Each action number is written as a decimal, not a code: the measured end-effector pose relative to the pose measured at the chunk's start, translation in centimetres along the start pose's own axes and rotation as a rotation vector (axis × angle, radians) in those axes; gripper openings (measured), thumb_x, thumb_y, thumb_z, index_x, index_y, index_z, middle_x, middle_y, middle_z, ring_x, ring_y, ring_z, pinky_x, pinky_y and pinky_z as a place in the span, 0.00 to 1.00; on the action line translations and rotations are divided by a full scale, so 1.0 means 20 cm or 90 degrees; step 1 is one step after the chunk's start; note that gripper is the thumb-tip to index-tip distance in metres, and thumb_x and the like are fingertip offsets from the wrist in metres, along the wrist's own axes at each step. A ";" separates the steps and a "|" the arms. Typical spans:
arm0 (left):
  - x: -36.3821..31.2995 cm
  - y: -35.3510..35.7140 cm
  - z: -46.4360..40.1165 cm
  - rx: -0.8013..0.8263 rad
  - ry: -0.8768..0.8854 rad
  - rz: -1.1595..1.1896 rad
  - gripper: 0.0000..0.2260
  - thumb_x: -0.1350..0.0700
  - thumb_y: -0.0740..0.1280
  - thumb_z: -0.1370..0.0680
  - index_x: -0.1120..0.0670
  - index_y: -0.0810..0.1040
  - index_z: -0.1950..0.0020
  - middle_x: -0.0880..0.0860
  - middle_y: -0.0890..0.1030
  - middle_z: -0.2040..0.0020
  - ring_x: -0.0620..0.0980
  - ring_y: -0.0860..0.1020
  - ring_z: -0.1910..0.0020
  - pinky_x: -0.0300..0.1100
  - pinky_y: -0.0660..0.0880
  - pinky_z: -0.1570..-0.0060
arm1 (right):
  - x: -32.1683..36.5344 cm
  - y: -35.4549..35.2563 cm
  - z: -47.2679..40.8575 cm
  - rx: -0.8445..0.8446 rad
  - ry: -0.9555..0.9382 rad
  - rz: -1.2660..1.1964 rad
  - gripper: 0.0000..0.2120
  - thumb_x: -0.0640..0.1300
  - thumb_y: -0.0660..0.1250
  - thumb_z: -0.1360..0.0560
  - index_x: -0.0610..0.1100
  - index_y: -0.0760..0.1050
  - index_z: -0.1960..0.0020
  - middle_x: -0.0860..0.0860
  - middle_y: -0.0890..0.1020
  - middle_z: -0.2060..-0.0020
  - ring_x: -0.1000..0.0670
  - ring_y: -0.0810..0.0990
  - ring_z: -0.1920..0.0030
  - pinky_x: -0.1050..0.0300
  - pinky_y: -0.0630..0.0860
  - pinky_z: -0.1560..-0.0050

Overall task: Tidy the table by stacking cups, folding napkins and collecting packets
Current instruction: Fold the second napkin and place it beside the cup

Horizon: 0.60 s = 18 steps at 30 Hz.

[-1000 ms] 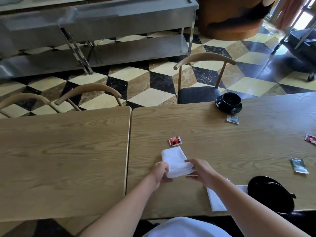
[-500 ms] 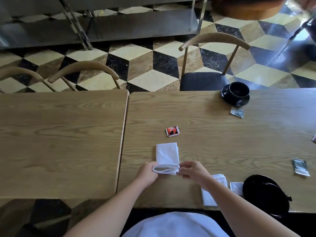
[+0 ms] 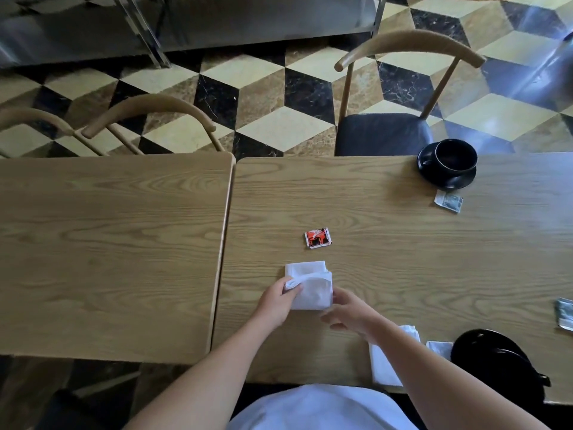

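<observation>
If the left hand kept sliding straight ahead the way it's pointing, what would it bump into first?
The white napkin that the left hand already grips; past it, probably the red packet, though the exact line is uncertain.

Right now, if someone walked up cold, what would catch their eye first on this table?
Probably the white napkin near the table's front edge, being folded by the left hand and the right hand. Just beyond it lies a bright red packet, the only strong colour on the wood. At the far right edge, a black cup sits on its saucer.
</observation>
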<state>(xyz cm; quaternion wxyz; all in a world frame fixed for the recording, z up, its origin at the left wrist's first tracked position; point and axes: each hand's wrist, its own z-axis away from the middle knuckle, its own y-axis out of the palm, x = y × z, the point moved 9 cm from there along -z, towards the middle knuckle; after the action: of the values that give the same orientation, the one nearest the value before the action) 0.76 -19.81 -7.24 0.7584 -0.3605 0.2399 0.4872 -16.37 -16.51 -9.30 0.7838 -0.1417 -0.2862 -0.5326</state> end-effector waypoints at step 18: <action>0.13 -0.05 -0.24 -0.059 -0.126 -0.152 0.12 0.56 0.65 0.21 0.53 0.68 0.63 0.50 0.70 0.67 0.51 0.67 0.65 0.45 0.60 0.65 | 0.02 -0.14 -0.23 -0.198 0.078 0.237 0.14 0.49 0.63 0.20 0.45 0.73 0.63 0.51 0.79 0.71 0.53 0.81 0.75 0.56 0.77 0.67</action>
<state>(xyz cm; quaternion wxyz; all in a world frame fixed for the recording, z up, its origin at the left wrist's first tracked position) 2.67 -22.34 -11.73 0.8134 -0.3715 0.0966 0.4371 -17.48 -20.36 -12.93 0.8528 -0.2785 -0.1218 -0.4246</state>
